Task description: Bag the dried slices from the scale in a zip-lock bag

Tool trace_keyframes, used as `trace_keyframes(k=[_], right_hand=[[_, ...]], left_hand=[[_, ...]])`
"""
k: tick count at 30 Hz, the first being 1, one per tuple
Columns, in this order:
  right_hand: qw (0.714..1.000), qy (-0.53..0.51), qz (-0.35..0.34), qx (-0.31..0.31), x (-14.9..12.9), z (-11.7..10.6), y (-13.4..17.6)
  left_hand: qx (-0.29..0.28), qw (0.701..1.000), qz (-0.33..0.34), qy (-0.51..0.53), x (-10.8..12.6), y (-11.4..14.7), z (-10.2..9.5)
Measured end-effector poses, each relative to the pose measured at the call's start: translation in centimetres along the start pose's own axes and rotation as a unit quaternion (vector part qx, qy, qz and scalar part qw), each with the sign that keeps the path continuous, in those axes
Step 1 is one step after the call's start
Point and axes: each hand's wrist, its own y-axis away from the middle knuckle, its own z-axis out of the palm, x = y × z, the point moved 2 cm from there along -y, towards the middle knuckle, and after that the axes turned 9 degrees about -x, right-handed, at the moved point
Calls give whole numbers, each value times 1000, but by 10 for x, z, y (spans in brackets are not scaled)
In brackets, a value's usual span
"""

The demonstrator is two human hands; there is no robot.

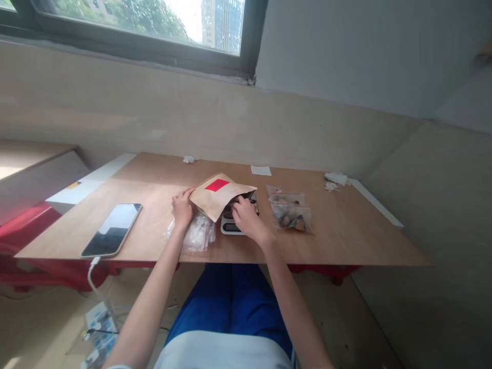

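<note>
Makeshift workroom: board table (346, 238), window (149, 18)

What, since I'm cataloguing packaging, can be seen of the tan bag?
The tan bag looks like paper and bears a red label with dark marks. It slants over clear plastic bags and a white device, partly hiding both. Its mouth gapes, the right hand at the opening; the left hand holds its left edge. Its inside is unclear.
</note>
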Motion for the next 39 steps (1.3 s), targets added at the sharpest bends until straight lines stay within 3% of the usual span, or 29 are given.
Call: trace_keyframes(k=[5, 10, 13, 17, 19, 24, 28, 33, 39], right_hand=[[983, -135, -55, 108, 7, -27, 7], [929, -283, -82, 226, 13, -30, 6], [888, -375, -48, 262, 19, -23, 8], [847, -444, 17, 290, 37, -7, 17], [856, -429, 30, 287, 46, 3, 24], [934, -272, 27, 228, 61, 26, 39], [972, -151, -9, 182, 63, 38, 41], [987, -62, -30, 145, 66, 46, 33], [987, -59, -18, 151, 64, 47, 34]], left_hand=[[-5, 1000, -11, 17, -3, -3, 1], [-11, 1000, -10, 26, -6, -5, 2], [-4, 1000, -16, 26, -6, -4, 2], [2, 997, -75, 8, -6, -2, 0], [-5, 995, -99, -1, -6, -3, -1], [-17, 994, -111, -3, -5, -6, -3], [-23, 992, -120, 8, -6, -6, -2], [-11, 993, -111, 29, -8, -4, 0], [1, 993, -114, 22, -9, -4, 0]])
